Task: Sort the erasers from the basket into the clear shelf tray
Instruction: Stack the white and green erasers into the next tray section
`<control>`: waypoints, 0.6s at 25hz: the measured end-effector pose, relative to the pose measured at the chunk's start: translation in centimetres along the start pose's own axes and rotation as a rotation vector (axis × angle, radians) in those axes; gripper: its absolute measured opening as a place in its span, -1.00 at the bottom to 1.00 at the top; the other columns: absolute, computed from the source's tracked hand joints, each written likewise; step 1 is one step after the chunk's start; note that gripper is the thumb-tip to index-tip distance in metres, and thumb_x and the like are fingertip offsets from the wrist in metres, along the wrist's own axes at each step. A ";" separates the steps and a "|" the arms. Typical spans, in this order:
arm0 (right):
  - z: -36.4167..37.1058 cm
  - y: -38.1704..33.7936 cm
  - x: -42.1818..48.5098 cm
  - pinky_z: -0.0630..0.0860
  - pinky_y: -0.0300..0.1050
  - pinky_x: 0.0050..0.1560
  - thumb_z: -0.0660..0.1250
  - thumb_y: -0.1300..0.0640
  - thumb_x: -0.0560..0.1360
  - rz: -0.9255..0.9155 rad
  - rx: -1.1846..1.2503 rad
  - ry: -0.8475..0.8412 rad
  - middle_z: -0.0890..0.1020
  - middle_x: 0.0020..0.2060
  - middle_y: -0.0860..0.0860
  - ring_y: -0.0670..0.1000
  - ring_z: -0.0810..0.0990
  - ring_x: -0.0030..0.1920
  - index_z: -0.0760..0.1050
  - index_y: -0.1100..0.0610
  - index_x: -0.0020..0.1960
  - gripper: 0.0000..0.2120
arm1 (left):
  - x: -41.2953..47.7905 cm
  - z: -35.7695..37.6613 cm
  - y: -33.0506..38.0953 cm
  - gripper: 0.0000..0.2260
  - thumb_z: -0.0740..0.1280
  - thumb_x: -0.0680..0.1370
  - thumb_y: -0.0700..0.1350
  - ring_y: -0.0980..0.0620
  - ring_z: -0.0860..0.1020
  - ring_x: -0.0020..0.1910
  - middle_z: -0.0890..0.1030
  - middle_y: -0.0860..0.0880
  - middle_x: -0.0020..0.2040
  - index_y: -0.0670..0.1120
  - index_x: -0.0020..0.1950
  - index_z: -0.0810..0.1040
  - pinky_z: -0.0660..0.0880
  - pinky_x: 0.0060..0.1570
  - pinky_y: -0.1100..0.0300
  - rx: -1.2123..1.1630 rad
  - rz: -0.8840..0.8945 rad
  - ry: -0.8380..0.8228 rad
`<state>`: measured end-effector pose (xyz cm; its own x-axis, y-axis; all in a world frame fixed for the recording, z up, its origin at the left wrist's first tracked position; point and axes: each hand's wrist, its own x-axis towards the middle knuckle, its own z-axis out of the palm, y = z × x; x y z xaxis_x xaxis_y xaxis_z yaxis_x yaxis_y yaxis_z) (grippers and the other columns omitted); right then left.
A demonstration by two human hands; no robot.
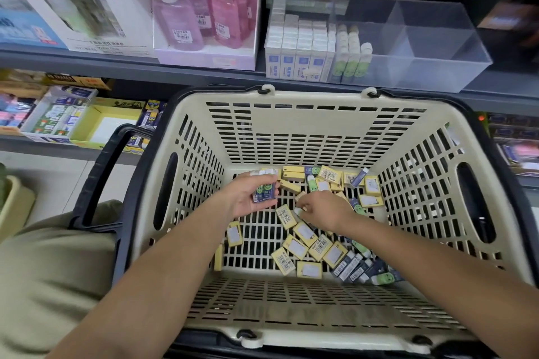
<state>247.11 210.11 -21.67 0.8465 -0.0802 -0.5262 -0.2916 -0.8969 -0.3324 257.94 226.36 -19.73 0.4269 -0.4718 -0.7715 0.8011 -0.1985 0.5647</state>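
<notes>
Dozens of erasers remain loose on the floor of the cream slotted basket (320, 131): yellow-sleeved erasers (305, 233) scattered across the middle and far side, and a cluster of navy-and-green erasers (360, 267) at the near right corner.

Left hand (253, 197): palm up inside the basket, fingers curled around a small stack of navy-sleeved erasers with green faces (264, 193), white ends showing past the fingertips. Grip closed on the stack, not tight.

Right hand (322, 210): reaching across the basket floor, fingertips pinched on a small white-ended eraser (299, 211) among the yellow ones. Whether it is lifted clear of the floor cannot be told; the frame is slightly blurred there.

Clear shelf tray (437, 46), on the shelf just behind the basket: left compartment packed with upright white-and-blue boxed erasers (297, 51); beside them a short row of green-faced erasers (351, 52) matching those in the left hand. Right-hand compartments show nothing inside.

Judgement: task partly done, well under half. The green-faced row is only started, and no yellow erasers are in the tray at all. The person appears to be gathering one type into the left hand before transferring.
</notes>
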 end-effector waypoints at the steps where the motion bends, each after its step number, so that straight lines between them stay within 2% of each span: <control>1: 0.3 -0.2 0.2 0.50 -0.12 -0.21 0.21 0.05 0.52 -0.005 -0.048 0.026 0.64 -0.01 0.00 0.07 0.59 -0.02 0.55 0.03 0.14 -0.75 | 0.0 0.0 0.0 -0.70 0.40 0.47 -0.21 0.01 0.60 -0.18 0.61 -0.13 -0.10 -0.20 0.17 0.48 0.61 -0.28 0.17 -0.001 -0.004 0.001; 5: 1.2 -1.0 0.4 0.35 -0.17 -0.36 0.20 0.01 0.53 -0.017 -0.265 0.111 0.60 -0.07 0.02 0.08 0.59 -0.11 0.51 0.10 0.01 -0.80 | 0.1 -0.1 -0.1 -0.76 0.41 0.46 -0.23 0.01 0.61 -0.20 0.61 -0.13 -0.11 -0.20 0.11 0.51 0.60 -0.30 0.17 0.004 -0.015 -0.006; 8: 1.0 -1.1 0.2 0.38 -0.15 -0.35 0.23 0.02 0.50 -0.014 -0.229 0.114 0.57 -0.10 0.02 0.08 0.58 -0.13 0.47 0.14 -0.09 -0.82 | 0.3 -0.1 -0.2 -0.69 0.45 0.43 -0.23 0.01 0.61 -0.20 0.60 -0.14 -0.10 -0.20 0.13 0.49 0.59 -0.31 0.19 0.019 -0.012 0.016; 11: -1.2 -0.6 0.2 0.55 -0.09 -0.26 0.32 0.08 0.44 0.077 0.064 0.118 0.61 -0.19 0.02 0.03 0.60 -0.18 0.56 0.16 -0.14 -0.86 | 0.4 0.0 -0.4 -0.70 0.49 0.38 -0.22 0.02 0.60 -0.17 0.59 -0.12 -0.11 -0.17 0.06 0.50 0.59 -0.29 0.18 0.086 -0.022 0.028; 15: -4.1 -0.3 -0.2 0.50 -0.23 -0.33 0.35 0.20 0.45 0.171 0.607 0.132 0.61 -0.35 -0.02 -0.12 0.57 -0.36 0.54 0.11 -0.23 -0.91 | 0.5 0.6 -1.0 -0.73 0.50 0.37 -0.22 0.01 0.62 -0.11 0.64 -0.10 -0.10 -0.14 0.02 0.54 0.61 -0.20 0.14 0.119 -0.040 -0.011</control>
<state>248.89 208.64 -18.28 0.8021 -0.2877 -0.5234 -0.5948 -0.4643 -0.6563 257.12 225.82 -20.45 0.3905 -0.4704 -0.7913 0.7617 -0.3177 0.5648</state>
